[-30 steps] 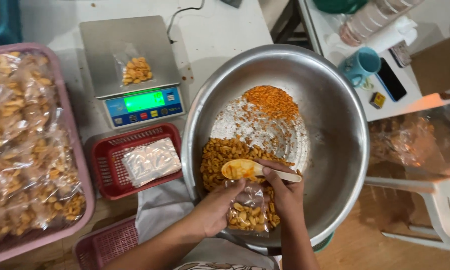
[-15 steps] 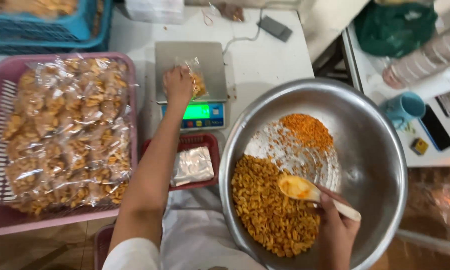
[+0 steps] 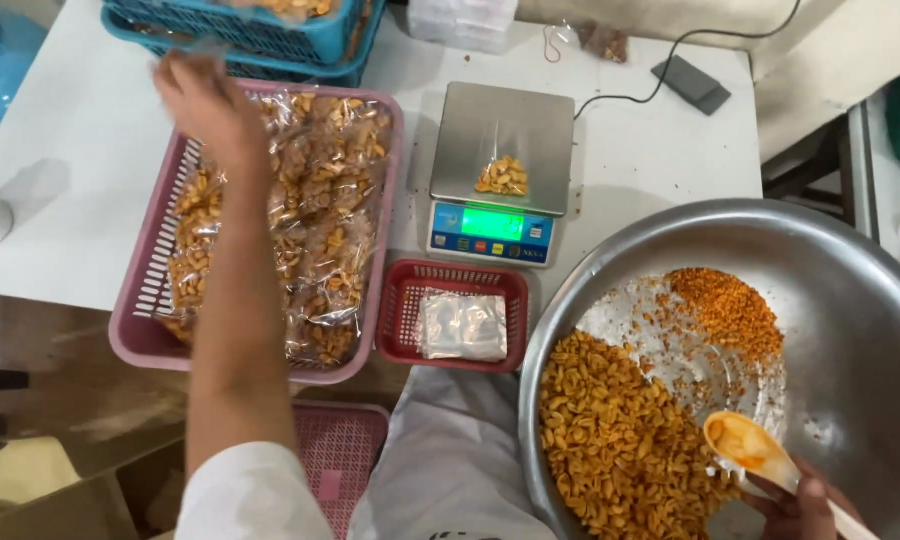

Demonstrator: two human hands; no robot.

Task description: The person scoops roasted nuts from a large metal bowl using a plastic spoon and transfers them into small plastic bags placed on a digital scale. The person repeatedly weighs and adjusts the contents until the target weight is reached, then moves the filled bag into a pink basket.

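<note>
Right hand (image 3: 800,505) grasps an orange-stained spoon (image 3: 750,448); blurred left hand's (image 3: 205,100) grip unclear.

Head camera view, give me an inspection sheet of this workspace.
Surface: white table, partly bare.
Job's things: steel bowl of orange snack pieces; small bag on digital scale; orange spoon.
Clutter: pink basket of filled bags; red basket holding empty bags; blue crates.
Grippers: left hand over the pink basket, blurred; right hand holds the spoon.
Cables: black lead with adapter.
Surroundings: nothing seen clearly.
</note>
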